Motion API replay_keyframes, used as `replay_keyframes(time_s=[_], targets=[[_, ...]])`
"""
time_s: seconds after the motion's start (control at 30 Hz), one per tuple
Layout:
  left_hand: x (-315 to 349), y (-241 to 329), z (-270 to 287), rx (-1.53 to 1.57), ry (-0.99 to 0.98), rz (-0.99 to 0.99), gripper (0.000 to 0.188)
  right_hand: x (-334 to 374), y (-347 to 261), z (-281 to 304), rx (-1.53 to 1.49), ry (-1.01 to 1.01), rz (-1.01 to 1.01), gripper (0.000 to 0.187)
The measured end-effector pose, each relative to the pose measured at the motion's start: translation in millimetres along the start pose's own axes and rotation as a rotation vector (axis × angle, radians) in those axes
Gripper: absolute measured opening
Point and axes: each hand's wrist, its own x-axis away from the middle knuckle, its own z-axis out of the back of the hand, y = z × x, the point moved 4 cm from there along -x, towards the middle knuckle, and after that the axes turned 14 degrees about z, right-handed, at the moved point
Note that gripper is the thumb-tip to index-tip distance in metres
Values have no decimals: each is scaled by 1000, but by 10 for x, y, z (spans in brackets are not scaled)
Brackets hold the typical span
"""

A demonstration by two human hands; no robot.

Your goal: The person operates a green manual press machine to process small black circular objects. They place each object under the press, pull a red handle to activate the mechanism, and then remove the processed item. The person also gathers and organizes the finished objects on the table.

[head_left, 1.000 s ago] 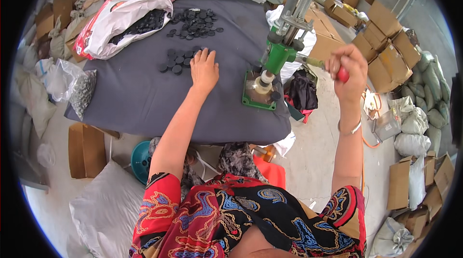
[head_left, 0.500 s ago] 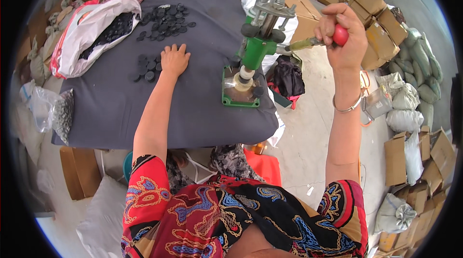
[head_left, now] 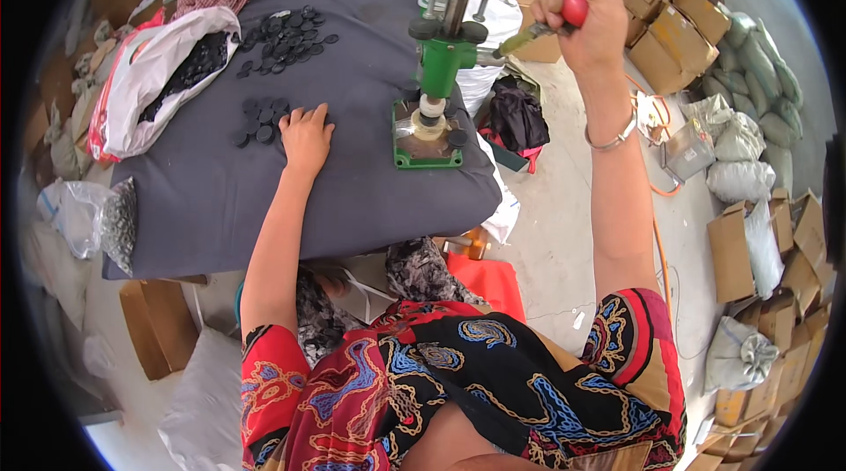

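On the dark cloth-covered table, my left hand point(head_left: 307, 138) rests palm down with its fingers apart, beside a small cluster of black round discs point(head_left: 256, 121). Its fingertips come close to the nearest discs; whether they touch one I cannot tell. My right hand point(head_left: 592, 26) is raised at the right, closed around the red ball knob point(head_left: 575, 8) of a lever point(head_left: 522, 39). That lever belongs to a green hand press point(head_left: 443, 66) standing at the table's right edge. Under its ram, a pale round piece sits on the base point(head_left: 427, 156). A black disc point(head_left: 456, 138) lies at the base's right side.
A looser pile of black discs point(head_left: 286, 39) lies farther back, beside an open white sack point(head_left: 132, 123) of dark pieces. A clear bag point(head_left: 88, 215) hangs at the left edge. Right of the table are a black bag point(head_left: 518, 114), cardboard boxes point(head_left: 674, 44) and filled sacks point(head_left: 740, 180).
The whole view has shifted somewhat. My right hand and the lever have swung farther up and left. My left hand has drawn slightly nearer to me and toward the small disc cluster.
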Motion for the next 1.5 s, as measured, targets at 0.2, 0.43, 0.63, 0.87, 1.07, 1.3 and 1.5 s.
replay_keyframes(time_s=[0.2, 0.43, 0.63, 0.87, 1.07, 1.3, 1.5], targets=[[44, 132, 176, 59, -35, 34, 45, 34, 69, 4, -57, 161, -20, 20], [275, 888, 187, 701, -161, 199, 64, 46, 21, 16, -21, 164, 1, 20], [270, 1361, 169, 634, -231, 172, 68, 33, 45, 25, -66, 166, -25, 19], [244, 1531, 59, 565, -148, 158, 77, 37, 46, 17, -93, 165, -19, 18], [192, 1555, -123, 647, -160, 265, 81, 77, -24, -31, 5, 34, 50, 26], [166, 1571, -200, 729, -198, 315, 82, 495, -147, -134, 18, 29, 69, 25], [237, 1518, -57, 701, -176, 259, 78, 1147, -147, -238, 212, -8, 209, 21]])
